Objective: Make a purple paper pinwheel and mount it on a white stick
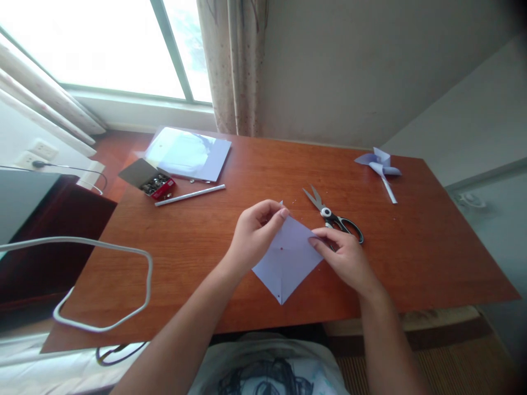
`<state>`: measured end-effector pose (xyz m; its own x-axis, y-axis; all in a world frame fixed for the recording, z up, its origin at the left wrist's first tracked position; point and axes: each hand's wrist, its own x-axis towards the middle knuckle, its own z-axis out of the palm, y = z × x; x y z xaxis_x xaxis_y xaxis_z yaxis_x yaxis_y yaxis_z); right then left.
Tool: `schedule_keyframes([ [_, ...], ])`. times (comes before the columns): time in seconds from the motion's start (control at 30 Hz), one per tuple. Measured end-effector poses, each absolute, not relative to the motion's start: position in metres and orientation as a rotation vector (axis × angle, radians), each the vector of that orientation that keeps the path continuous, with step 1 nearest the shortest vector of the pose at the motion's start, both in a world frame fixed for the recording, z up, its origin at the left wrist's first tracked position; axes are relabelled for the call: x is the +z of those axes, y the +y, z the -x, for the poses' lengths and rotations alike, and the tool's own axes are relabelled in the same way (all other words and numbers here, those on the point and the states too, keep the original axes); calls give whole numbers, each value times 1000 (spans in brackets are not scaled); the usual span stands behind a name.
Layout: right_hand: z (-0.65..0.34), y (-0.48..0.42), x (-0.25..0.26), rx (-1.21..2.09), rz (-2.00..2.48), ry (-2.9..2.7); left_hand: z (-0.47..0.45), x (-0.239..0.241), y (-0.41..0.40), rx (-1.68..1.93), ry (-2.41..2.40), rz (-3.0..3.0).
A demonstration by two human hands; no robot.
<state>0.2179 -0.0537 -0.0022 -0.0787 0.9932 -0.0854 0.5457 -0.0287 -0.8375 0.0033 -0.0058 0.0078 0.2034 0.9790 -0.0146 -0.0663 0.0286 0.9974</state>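
Note:
A pale lilac paper square (288, 260) lies like a diamond on the wooden table (432, 247), with a small red dot at its middle and another near its lower tip. My left hand (255, 233) pinches the paper's top corner and lifts it a little. My right hand (346, 255) rests on the right corner, fingertips pressed on the edge. Black-handled scissors (333, 215) lie just behind my right hand, blades pointing away to the left.
A finished lilac paper pinwheel (381, 167) lies at the far right. At the far left are a white stick (190, 195), an open box of small metal pins (154, 184) and a stack of paper sheets (187, 153). A white cable (102, 285) loops over the left edge.

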Motion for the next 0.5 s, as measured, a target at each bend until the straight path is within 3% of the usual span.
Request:
schedule_keyframes([
  [0.17,-227,-48,-26,826,1653,-1528,19,11,8,1132,1355,-1615],
  [0.3,-229,-46,-37,773,1645,-1475,65,12,18,723,1900,-2227],
  [0.5,-231,-50,-40,679,1657,-1486,134,-2,4,349,2415,-2134],
])
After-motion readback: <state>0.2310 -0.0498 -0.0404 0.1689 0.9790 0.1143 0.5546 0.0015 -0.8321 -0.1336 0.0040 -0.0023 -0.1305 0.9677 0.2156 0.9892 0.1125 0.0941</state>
